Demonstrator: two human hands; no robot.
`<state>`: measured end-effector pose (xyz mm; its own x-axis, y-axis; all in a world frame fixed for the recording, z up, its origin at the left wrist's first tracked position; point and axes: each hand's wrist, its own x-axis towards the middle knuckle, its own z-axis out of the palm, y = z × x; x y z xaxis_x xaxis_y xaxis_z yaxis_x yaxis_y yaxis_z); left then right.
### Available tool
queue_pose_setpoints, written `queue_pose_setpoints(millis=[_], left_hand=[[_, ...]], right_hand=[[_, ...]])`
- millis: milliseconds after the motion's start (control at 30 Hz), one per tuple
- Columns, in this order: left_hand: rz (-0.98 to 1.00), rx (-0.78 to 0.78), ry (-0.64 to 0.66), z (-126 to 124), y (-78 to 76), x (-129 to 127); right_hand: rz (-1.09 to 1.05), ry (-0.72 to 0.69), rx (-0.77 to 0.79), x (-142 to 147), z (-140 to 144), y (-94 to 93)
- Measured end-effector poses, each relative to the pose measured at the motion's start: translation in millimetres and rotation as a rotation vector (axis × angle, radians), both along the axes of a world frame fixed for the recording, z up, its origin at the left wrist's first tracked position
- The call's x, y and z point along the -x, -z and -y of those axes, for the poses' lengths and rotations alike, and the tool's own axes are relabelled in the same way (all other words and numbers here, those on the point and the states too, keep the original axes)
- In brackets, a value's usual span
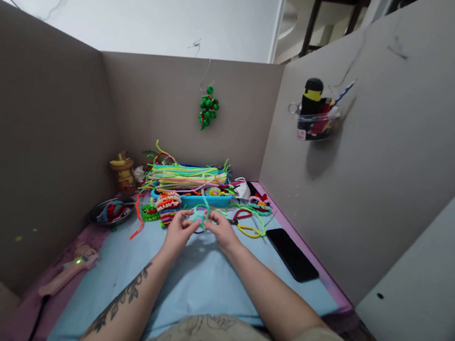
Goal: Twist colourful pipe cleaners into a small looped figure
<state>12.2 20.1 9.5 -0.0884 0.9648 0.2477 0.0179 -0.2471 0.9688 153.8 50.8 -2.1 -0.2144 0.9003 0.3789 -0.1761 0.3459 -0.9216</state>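
My left hand (178, 231) and my right hand (220, 229) meet over the light blue mat (193, 280), fingertips pinched together on a bent teal pipe cleaner (203, 208) that loops up between them. Just beyond my fingers stands a blue tray (195, 199) piled with several coloured pipe cleaners (186, 174). Small finished pipe-cleaner pieces in orange, white and green (166, 202) lie left of my left hand.
A black phone (292, 254) lies on the mat at right. A pink glue gun (71, 269) rests at the left edge, a metal bowl (111, 212) and a small figurine (124, 170) behind it. Cardboard walls enclose the desk; a green ornament (208, 109) and a holder (316, 115) hang on them.
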Motion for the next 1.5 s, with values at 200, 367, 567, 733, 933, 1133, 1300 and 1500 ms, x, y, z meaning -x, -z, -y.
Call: queue_pose_setpoints(millis=[200,367,567,733,933,1133,1300,1500], left_hand=[[0.084,0.116,0.033,0,-5.5,2],[0.105,0.145,0.064,3,-9.0,0],[0.09,0.11,0.06,2,-6.3,0],[0.055,0.04,0.071,-1,0.3,3],[-0.048,-0.022,0.006,-3,4.6,1],[-0.385,-0.302,-0.305,2,0.0,5],[-0.659,-0.401,-0.191,8,-0.4,2],[-0.858,-0.38,-0.137,10,4.4,0]], right_hand=[[0.023,-0.017,-0.006,-9,-1,-6.3],[0.148,0.048,-0.097,-14,-5,-5.2],[0.158,0.195,-0.112,-8,-4,-3.3],[0.21,0.163,-0.029,-9,-6,-2.1],[0.194,0.112,-0.047,-8,-11,2.9],[0.12,0.264,-0.029,-8,-14,6.1],[-0.049,0.282,0.024,1,-9,8.8],[-0.124,0.256,0.006,9,-1,6.9]])
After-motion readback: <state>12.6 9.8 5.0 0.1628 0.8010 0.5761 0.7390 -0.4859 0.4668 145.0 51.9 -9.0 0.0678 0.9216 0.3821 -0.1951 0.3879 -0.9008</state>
